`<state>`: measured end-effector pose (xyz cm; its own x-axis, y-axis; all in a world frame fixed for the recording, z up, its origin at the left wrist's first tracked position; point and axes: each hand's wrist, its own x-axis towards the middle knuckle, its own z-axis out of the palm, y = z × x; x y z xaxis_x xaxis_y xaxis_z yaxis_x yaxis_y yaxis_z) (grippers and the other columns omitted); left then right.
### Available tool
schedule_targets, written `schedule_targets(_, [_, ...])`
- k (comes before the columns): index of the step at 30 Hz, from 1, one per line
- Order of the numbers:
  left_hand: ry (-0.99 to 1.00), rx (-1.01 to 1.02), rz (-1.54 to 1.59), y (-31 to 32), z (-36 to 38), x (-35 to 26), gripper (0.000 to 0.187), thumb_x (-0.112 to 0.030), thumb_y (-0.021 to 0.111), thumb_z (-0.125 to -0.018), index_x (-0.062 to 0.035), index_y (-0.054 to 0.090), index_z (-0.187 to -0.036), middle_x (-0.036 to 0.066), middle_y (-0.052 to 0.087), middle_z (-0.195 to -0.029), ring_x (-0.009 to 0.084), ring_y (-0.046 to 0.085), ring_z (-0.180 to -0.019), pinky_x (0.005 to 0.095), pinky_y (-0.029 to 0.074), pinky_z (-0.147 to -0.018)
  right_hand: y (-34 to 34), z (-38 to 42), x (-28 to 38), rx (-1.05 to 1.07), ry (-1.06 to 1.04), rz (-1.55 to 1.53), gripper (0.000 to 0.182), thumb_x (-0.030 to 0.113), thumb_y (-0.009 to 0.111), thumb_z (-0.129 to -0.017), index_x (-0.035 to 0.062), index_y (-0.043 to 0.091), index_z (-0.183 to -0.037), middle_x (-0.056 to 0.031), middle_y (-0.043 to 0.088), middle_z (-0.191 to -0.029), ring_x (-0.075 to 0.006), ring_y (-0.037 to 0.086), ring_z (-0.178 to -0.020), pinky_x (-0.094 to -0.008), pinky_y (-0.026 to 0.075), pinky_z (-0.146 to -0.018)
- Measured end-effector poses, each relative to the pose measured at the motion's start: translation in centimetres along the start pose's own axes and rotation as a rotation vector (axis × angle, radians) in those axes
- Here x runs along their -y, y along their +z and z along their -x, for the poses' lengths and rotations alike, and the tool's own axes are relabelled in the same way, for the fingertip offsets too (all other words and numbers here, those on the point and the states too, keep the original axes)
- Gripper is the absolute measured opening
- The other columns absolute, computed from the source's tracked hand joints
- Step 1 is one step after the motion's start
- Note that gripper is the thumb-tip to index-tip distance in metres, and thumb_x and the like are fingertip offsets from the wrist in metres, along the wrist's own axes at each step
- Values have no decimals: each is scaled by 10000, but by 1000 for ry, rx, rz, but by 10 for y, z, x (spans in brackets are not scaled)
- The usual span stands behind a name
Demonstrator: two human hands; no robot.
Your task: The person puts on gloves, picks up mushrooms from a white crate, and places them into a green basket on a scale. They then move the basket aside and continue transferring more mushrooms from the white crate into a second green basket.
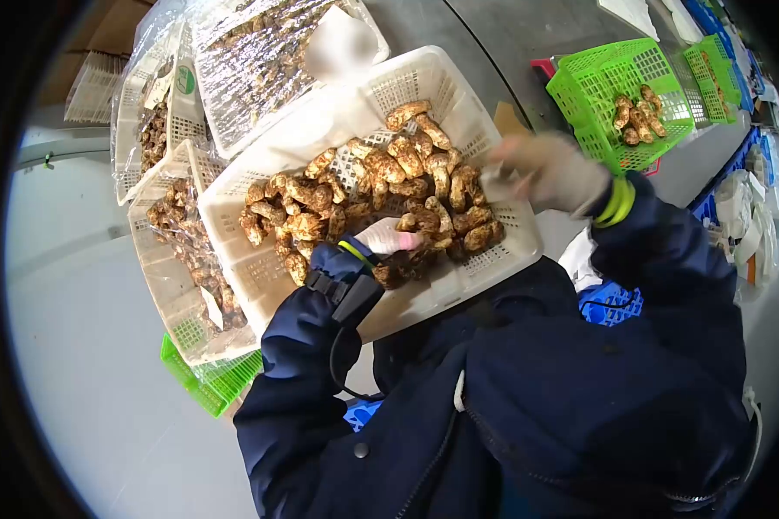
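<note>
Brown-and-cream mushrooms (389,166) lie heaped in a white plastic basket (336,130) in front of me. My left hand (388,237), in a pale glove, reaches down among the mushrooms near the basket's front side. Its fingers are partly hidden, so whether it grips one cannot be made out. My right hand (550,173), also gloved, is over the basket's right end and smeared by motion. Something greyish shows at its fingers, too blurred to name.
Film-covered white crates of mushrooms (260,60) stand behind and left (186,251). On the grey table (493,26) at right is a green basket (580,112) holding several mushrooms (639,117). Another green basket (714,78) stands beyond it. A green crate (201,381) sits at lower left.
</note>
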<state>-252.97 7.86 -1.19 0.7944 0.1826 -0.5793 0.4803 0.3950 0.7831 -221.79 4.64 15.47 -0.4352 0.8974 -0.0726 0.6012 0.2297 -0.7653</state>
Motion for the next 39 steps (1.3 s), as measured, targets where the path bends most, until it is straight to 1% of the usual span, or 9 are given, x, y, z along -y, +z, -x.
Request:
schedule_targets(2, [65,-47,108,1,17,4,406,-288,527,-933,16,514,-1201,129,578,-1153,197,551,-1007,331,471,-781,39,-28,28,682,102,619,241,128,636,-744,69,614,-977,-106,636,-857,-293,644,-799,-379,524,-658])
schedule_targets(6, [318,-248,524,3,63,-8,422,-226,648,-847,-1,562,-1193,45,654,-960,140,605,-817,288,490,-723,121,-19,-6,628,-76,702,130,141,584,-798,98,656,-897,-111,652,-845,-292,672,-783,-386,542,-634])
schedule_targets(8, [108,-126,475,-26,82,8,536,-201,650,-815,14,487,-1279,100,600,-1175,189,589,-1031,318,482,-883,111,-26,13,713,-29,705,159,118,624,-759,72,643,-909,-129,640,-842,-316,667,-801,-404,539,-633])
schedule_targets(12, [324,-227,944,-11,119,-4,589,-133,619,-808,4,404,-1339,153,547,-1254,270,561,-1123,395,458,-974,81,-21,29,418,122,563,259,84,637,-693,46,543,-932,-156,568,-836,-338,613,-807,-451,494,-651])
schedule_targets(22, [534,-544,1211,6,151,-33,521,-158,683,-808,-58,487,-1280,129,595,-1185,291,587,-1083,493,512,-897,126,-34,0,594,196,927,148,160,635,-762,84,614,-887,-111,637,-826,-295,654,-823,-403,528,-657])
schedule_targets(26, [573,-620,1176,10,155,-25,480,-182,664,-827,-62,498,-1262,128,612,-1146,290,611,-1022,452,544,-815,82,-56,45,440,282,675,315,133,715,-688,57,601,-972,-157,574,-1096,-332,622,-949,-415,538,-741])
schedule_targets(29, [510,-576,1243,9,155,-14,487,-216,670,-825,-41,497,-1245,137,624,-1100,291,634,-940,402,553,-720,86,-90,26,749,200,771,518,162,732,-661,92,565,-1147,-120,504,-1214,-328,611,-992,-410,533,-767])
schedule_targets(34, [548,-604,1305,17,165,-7,506,-208,667,-827,-76,478,-1277,137,583,-1182,302,581,-1073,461,520,-867,92,-110,10,925,230,674,533,277,729,-635,67,559,-1095,-156,655,-899,-347,636,-874,-442,505,-731])
schedule_targets(39, [613,-612,1232,25,176,3,487,-214,645,-848,-54,472,-1274,156,614,-1115,306,633,-948,418,561,-682,63,-100,-12,397,326,79,465,277,745,-668,25,563,-1015,-113,632,-770,-222,618,-725,-322,498,-697])
